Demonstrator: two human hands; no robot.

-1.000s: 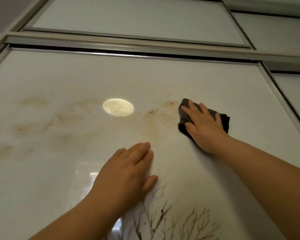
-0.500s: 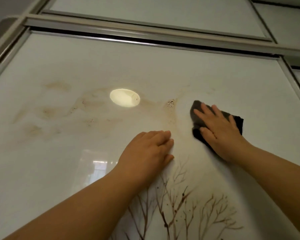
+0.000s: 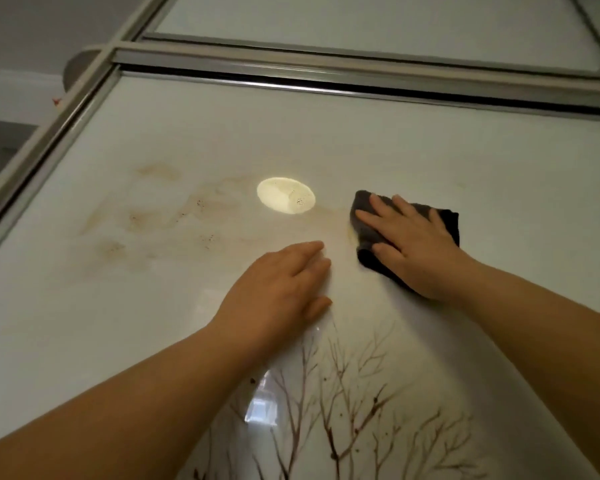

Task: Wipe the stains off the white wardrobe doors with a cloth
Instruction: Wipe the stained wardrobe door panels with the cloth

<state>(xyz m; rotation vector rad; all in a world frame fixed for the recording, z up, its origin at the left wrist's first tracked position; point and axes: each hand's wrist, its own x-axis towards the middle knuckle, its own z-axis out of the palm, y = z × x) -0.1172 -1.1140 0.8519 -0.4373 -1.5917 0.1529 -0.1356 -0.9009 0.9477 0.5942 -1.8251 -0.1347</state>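
Flatly, with fingers spread straight, the right hand (image 3: 413,247) is pressed on a dark cloth (image 3: 445,221) against the white wardrobe door (image 3: 430,140). Just beside it, the left hand (image 3: 278,289) is laid open-palmed on the panel; brown stains (image 3: 160,216) are seen further left.

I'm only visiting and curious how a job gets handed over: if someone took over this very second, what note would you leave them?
Right hand: flat, fingers straight, pressing the dark cloth on the white door.
Left hand: flat on the door, holding nothing.
Done: the panel right of the cloth looks clean.
Left: brown stains to the left of the cloth, around and beyond the bright light reflection. The printed branches below look like decoration, not dirt.
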